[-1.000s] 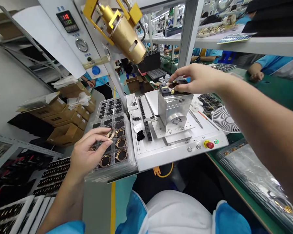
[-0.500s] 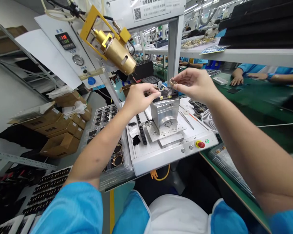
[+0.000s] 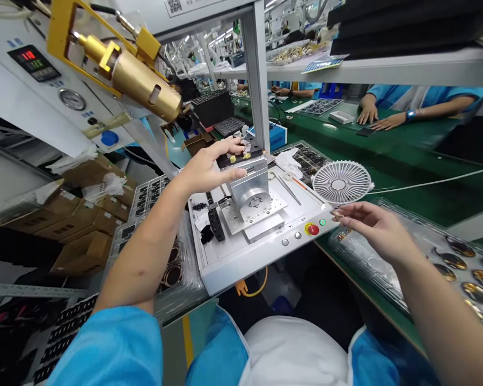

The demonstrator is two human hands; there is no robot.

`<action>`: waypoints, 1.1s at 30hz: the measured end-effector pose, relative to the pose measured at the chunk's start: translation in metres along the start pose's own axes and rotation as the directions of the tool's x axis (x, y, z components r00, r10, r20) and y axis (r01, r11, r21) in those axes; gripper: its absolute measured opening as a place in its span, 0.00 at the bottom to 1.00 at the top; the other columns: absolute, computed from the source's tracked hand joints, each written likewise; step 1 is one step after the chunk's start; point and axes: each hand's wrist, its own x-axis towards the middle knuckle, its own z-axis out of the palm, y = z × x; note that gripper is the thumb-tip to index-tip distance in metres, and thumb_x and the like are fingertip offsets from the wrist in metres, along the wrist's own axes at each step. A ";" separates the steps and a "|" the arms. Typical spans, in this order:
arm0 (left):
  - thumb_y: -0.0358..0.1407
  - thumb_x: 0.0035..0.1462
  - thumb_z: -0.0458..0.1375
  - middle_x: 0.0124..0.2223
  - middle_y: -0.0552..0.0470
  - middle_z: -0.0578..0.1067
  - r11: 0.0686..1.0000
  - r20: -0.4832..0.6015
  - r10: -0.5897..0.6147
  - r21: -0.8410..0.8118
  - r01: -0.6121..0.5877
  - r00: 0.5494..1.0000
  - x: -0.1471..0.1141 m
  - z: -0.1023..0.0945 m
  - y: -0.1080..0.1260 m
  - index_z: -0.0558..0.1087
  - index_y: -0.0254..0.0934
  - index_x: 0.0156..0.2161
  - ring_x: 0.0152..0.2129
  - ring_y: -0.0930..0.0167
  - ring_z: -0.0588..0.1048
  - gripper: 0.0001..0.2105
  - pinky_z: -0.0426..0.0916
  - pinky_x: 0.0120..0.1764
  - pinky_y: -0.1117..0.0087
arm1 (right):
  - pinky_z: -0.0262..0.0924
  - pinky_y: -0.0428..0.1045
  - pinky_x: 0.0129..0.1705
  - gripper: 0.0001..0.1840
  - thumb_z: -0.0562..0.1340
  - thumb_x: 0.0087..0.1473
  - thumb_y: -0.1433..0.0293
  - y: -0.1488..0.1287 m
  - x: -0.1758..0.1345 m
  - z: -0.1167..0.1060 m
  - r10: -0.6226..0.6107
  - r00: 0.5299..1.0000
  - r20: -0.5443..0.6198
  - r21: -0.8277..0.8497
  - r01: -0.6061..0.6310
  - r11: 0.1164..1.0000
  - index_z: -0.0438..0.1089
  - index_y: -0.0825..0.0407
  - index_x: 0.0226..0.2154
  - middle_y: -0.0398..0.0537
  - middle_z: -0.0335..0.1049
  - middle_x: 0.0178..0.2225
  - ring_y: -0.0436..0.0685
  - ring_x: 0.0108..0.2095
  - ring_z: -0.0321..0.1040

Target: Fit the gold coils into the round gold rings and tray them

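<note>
My left hand is at the metal fixture block, fingers over its black top and thumb held apart in front of it. No object shows in its grasp. Small yellow pieces sit along the top edge of the fixture. My right hand is closed in a pinch over the right front corner of the white machine base. A small gold-coloured part shows at its fingertips; its full shape is hidden. The gold cylindrical machine head hangs to the upper left, apart from both hands.
A white round fan stands behind my right hand. Tweezers lie on the base, near the red stop button. Trays of round gold-rimmed parts are at right, more trays at left. A co-worker's hands rest across the green table.
My right hand has moved from beside the fixture down and right to the base's corner, still pinching a small part. My left hand stays at the fixture, its fingers more spread. The view has shifted right.
</note>
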 end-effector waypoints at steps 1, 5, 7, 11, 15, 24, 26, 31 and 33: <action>0.61 0.52 0.66 0.68 0.40 0.71 1.000 0.004 0.008 0.023 -0.008 1.000 0.000 0.000 -0.001 0.75 0.40 0.56 0.70 0.50 0.62 0.33 0.53 0.70 0.45 | 0.77 0.66 0.52 0.29 0.78 0.42 0.48 0.009 -0.004 -0.002 0.033 0.999 0.005 0.004 -0.033 0.999 0.77 0.49 0.39 0.56 0.82 0.43 0.70 0.46 0.79; 0.62 0.50 0.68 0.70 0.38 0.67 0.992 -0.016 0.019 0.122 -0.017 1.000 -0.002 0.004 0.001 0.72 0.39 0.60 0.71 0.49 0.59 0.39 0.51 0.70 0.43 | 0.75 0.65 0.54 0.34 0.76 0.43 0.47 0.037 -0.017 -0.001 0.122 0.990 0.076 -0.019 -0.121 0.992 0.73 0.49 0.46 0.58 0.82 0.44 0.71 0.48 0.79; 0.62 0.49 0.67 0.70 0.39 0.66 0.992 0.008 0.005 0.123 -0.006 1.000 -0.002 0.002 0.001 0.72 0.39 0.61 0.71 0.49 0.60 0.40 0.51 0.70 0.44 | 0.75 0.63 0.52 0.38 0.72 0.48 0.49 0.048 -0.021 0.006 0.146 0.982 0.117 -0.103 -0.134 0.986 0.68 0.50 0.56 0.58 0.82 0.44 0.69 0.47 0.79; 0.64 0.47 0.67 0.69 0.41 0.68 0.999 0.073 -0.003 0.042 0.000 0.997 0.001 -0.008 0.000 0.73 0.41 0.62 0.71 0.48 0.59 0.42 0.50 0.71 0.43 | 0.73 0.62 0.48 0.48 0.65 0.55 0.59 0.064 -0.025 0.026 0.176 0.966 0.190 -0.513 -0.055 0.857 0.50 0.54 0.72 0.55 0.81 0.41 0.69 0.42 0.80; 0.63 0.49 0.66 0.72 0.45 0.65 0.999 0.044 -0.021 0.040 0.019 0.999 -0.020 -0.015 0.016 0.70 0.45 0.65 0.73 0.50 0.54 0.42 0.47 0.72 0.44 | 0.69 0.60 0.46 0.50 0.60 0.59 0.64 0.068 -0.033 0.040 0.205 0.948 0.243 -0.758 0.054 0.650 0.37 0.59 0.75 0.57 0.81 0.41 0.71 0.42 0.79; 0.45 0.48 0.75 0.62 0.47 0.77 0.948 0.143 -0.137 -0.268 0.172 0.980 -0.163 0.034 0.076 0.79 0.57 0.56 0.61 0.50 0.74 0.27 0.68 0.64 0.42 | 0.68 0.57 0.41 0.49 0.60 0.59 0.64 0.074 -0.036 0.039 0.153 0.968 0.199 -0.706 0.034 0.707 0.39 0.59 0.75 0.58 0.80 0.43 0.68 0.39 0.78; 0.41 0.53 0.72 0.58 0.46 0.80 0.886 0.130 -0.164 -0.416 0.204 0.978 -0.179 0.075 0.075 0.80 0.58 0.55 0.56 0.51 0.79 0.23 0.74 0.59 0.44 | 0.69 0.58 0.42 0.48 0.62 0.58 0.64 0.072 -0.036 0.036 0.157 0.967 0.202 -0.678 0.023 0.735 0.43 0.58 0.74 0.56 0.80 0.41 0.67 0.37 0.77; 0.38 0.58 0.69 0.55 0.45 0.81 0.548 0.140 -0.420 -0.749 0.373 0.897 -0.181 0.198 0.080 0.80 0.54 0.55 0.52 0.54 0.81 0.19 0.76 0.57 0.49 | 0.73 0.57 0.45 0.44 0.70 0.54 0.61 0.048 -0.064 0.035 0.124 0.926 0.356 -0.320 -0.004 0.947 0.57 0.50 0.68 0.50 0.80 0.39 0.62 0.38 0.78; 0.41 0.57 0.70 0.58 0.44 0.80 0.277 0.208 -0.460 -0.890 0.362 0.863 -0.177 0.236 0.089 0.79 0.52 0.56 0.51 0.55 0.82 0.21 0.77 0.56 0.50 | 0.74 0.58 0.47 0.45 0.76 0.49 0.57 0.039 -0.083 0.045 0.017 0.921 0.389 -0.082 0.016 0.996 0.61 0.49 0.64 0.50 0.80 0.41 0.61 0.40 0.79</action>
